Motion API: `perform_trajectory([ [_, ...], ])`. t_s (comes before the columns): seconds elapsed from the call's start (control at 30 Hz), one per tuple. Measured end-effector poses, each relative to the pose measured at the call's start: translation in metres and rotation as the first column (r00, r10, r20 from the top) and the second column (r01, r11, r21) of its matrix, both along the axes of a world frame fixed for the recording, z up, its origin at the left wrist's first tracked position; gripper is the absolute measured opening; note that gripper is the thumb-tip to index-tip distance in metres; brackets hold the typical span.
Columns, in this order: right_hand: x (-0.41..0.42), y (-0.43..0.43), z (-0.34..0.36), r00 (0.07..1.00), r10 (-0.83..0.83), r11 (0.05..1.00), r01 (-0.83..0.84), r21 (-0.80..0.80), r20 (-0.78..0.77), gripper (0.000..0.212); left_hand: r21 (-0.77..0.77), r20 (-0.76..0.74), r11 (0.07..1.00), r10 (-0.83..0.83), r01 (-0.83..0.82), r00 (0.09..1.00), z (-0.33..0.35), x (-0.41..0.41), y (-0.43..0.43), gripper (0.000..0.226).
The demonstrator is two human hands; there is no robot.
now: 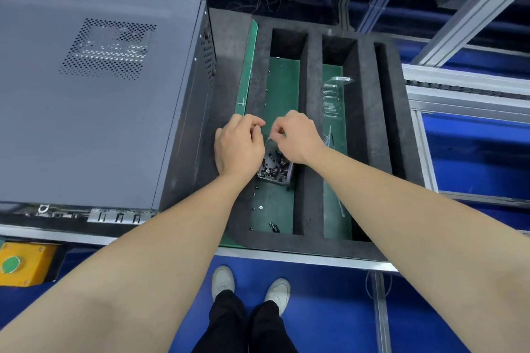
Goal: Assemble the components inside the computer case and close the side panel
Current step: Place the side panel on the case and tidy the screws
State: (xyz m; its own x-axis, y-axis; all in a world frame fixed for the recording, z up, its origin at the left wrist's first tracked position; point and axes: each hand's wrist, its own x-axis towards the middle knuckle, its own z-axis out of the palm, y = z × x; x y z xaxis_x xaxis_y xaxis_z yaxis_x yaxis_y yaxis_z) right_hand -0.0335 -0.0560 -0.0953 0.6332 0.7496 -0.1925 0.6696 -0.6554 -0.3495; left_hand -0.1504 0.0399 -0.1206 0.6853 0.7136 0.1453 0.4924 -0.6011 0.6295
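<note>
A grey computer case (94,100) lies flat at the left, its vented side panel on top and in place. Right of it a dark foam tray (312,135) has long slots over a green mat. In the left slot sits a small clear box of screws (275,170). My left hand (239,143) hovers over the box's left edge with fingers curled; what the fingertips hold is too small to tell. My right hand (296,136) is over the box's top end, fingers curled and pinching the box's clear lid or rim.
Loose screws (274,226) lie on the green mat near the slot's front end. An empty clear plastic blister (332,97) lies in the middle slot. A yellow button box (25,262) with a green button is mounted at the front left. Aluminium frame rails run along the right.
</note>
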Motion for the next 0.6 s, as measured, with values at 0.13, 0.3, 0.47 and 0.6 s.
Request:
perform_trajectory([
  [0.13,0.007,-0.017,0.019,0.878,-0.053,0.907,0.242,0.345,-0.476,0.012,-0.25,0.131,0.968,0.028,0.006,0.991,0.013,0.003,-0.004,0.023],
  [0.3,0.007,-0.025,0.029,0.629,0.057,0.787,0.45,0.422,-0.776,0.012,-0.64,0.379,0.747,0.105,0.178,0.92,0.033,0.008,-0.005,0.019],
  [0.47,0.006,-0.025,0.029,0.556,0.131,0.732,0.504,0.458,-0.821,0.013,-0.76,0.415,0.595,0.135,0.261,0.9,0.041,0.008,-0.005,0.016],
  [0.6,0.006,-0.026,0.029,0.554,0.134,0.716,0.519,0.467,-0.822,0.013,-0.815,0.415,0.506,0.17,0.282,0.894,0.045,0.007,-0.006,0.017],
])
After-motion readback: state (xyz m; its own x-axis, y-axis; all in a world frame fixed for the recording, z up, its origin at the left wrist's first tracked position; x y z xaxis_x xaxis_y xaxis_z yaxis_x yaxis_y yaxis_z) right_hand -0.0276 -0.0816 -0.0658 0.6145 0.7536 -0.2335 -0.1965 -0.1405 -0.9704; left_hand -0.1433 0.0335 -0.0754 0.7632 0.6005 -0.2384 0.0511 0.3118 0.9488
